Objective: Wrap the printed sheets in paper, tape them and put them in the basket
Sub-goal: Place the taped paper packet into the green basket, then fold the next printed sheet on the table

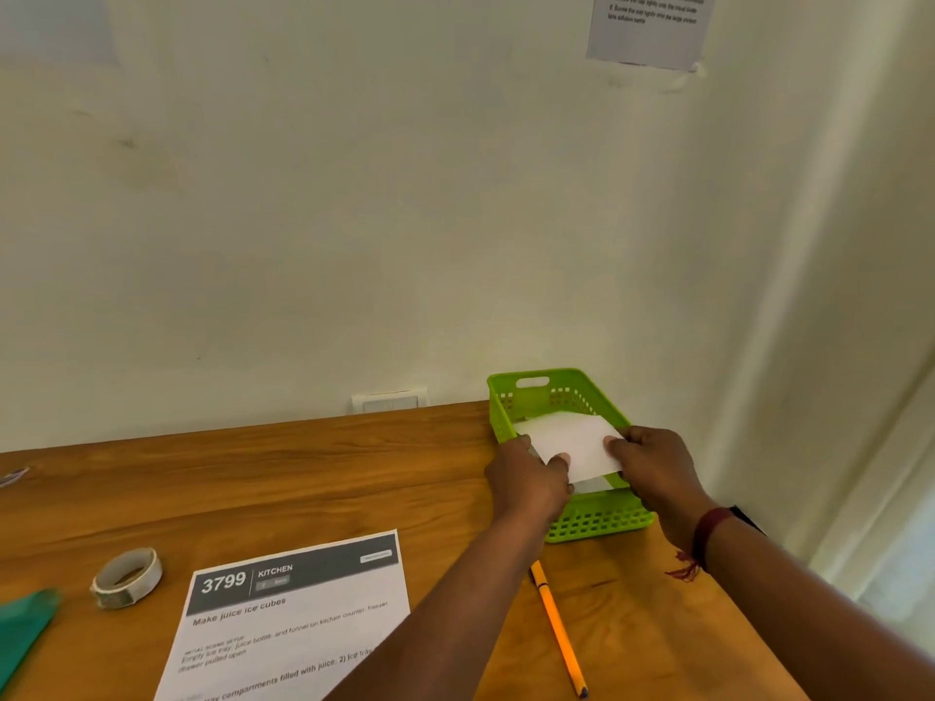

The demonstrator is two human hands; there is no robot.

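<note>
A white folded paper packet [571, 442] is held over the green plastic basket [597, 521] at the table's back right. My left hand [526, 480] grips the packet's near left corner, thumb on top. My right hand [652, 465] pinches its right edge. The packet lies tilted across the basket's opening, partly inside. A printed sheet [288, 624] headed "3799 KITCHEN" lies flat on the table at the front, under my left forearm. A roll of tape [126, 576] sits to the left of that sheet.
An orange pencil [556, 627] lies on the wooden table [303, 478] in front of the basket. A green object [25, 624] shows at the far left edge. The wall stands right behind the basket, with a white socket plate [389, 401] and a paper notice [650, 25].
</note>
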